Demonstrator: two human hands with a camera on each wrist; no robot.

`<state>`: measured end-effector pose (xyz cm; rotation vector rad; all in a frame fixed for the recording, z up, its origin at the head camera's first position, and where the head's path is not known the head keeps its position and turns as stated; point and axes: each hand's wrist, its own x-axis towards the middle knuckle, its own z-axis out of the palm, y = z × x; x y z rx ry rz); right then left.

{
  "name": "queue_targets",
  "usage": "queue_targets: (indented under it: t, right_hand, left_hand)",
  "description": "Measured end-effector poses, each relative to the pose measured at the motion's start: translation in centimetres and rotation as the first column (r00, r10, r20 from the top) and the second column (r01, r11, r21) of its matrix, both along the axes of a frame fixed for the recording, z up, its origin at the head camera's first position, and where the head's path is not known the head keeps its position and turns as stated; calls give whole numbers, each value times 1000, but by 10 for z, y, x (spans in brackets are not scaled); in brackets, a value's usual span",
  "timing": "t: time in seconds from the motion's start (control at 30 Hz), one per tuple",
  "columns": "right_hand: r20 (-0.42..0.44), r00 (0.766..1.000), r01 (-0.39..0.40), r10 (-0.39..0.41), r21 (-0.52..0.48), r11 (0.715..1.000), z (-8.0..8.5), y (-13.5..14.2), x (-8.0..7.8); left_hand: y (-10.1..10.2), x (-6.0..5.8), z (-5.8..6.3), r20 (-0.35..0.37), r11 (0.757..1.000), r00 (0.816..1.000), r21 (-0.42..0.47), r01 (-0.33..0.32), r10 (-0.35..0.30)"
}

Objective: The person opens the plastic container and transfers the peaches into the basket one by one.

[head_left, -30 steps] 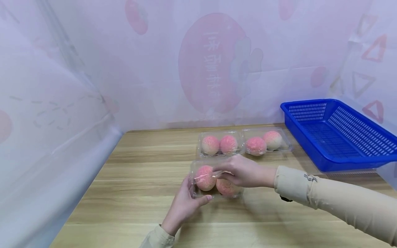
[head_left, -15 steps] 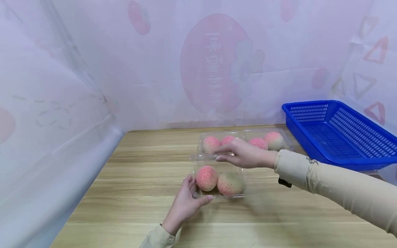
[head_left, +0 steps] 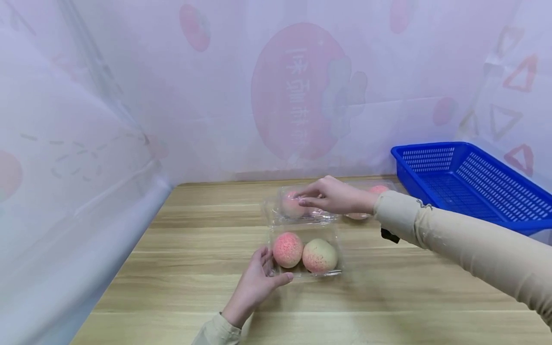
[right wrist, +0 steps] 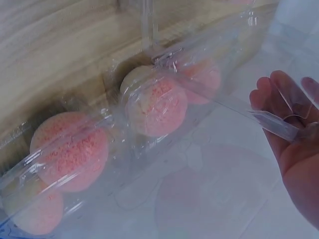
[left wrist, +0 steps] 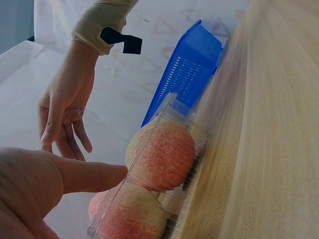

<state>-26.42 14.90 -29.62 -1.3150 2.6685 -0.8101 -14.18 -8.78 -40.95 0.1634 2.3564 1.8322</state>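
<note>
A clear plastic clamshell box (head_left: 332, 273) with two pink-and-cream peaches (head_left: 288, 250) stands on the wooden table. My left hand (head_left: 254, 287) holds its near left corner, the thumb along the front rim and the fingers at the left side. In the left wrist view the thumb of that left hand (left wrist: 65, 177) touches the rim beside the peaches (left wrist: 167, 154). Behind the box, my right hand (head_left: 338, 195) pinches the raised clear lid (head_left: 271, 211). The right wrist view shows the lid's edge (right wrist: 274, 124) between the fingers and thumb of the right hand (right wrist: 304, 169).
Two more clear boxes with peaches stand at the back, partly hidden by the right hand; one peach (head_left: 293, 206) shows in the left box, another (head_left: 379, 189) in the right. A blue perforated basket (head_left: 431, 199) is at the right. Printed white cloth (head_left: 207, 120) hangs behind.
My right hand has moved back, away from the peaches in the near box, swinging its lid open toward the rear boxes. The left hand has stayed at the box's corner.
</note>
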Motion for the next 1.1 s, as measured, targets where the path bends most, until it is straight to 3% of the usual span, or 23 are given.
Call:
queue_targets:
  t: [0.27, 0.63, 0.73, 0.9, 1.0, 1.1]
  right_hand:
    - [-30, 999, 43, -43, -1, 999, 0, -3, -10]
    - [-149, 983, 121, -108, 78, 990, -2, 0, -26]
    - [-247, 960, 160, -128, 113, 981, -6, 1, -32]
    - [-444, 885, 241, -142, 174, 955, -15, 0, -39]
    - [-456, 880, 226, -132, 157, 961, -19, -1, -39]
    - [-417, 901, 170, -122, 80, 982, -18, -1, -38]
  left_hand:
    - [0, 1, 2, 6, 1000, 1000, 10, -1, 1]
    - [1, 6, 1, -4, 1000, 1000, 27, 6, -6]
    - [2, 7, 1, 8, 999, 1000, 36, 10, -10]
    - [2, 8, 2, 10, 999, 1000, 52, 17, -17]
    - [3, 9, 2, 16, 999, 1000, 48, 6, -6]
    - [3, 11, 2, 23, 999, 1000, 30, -12, 11]
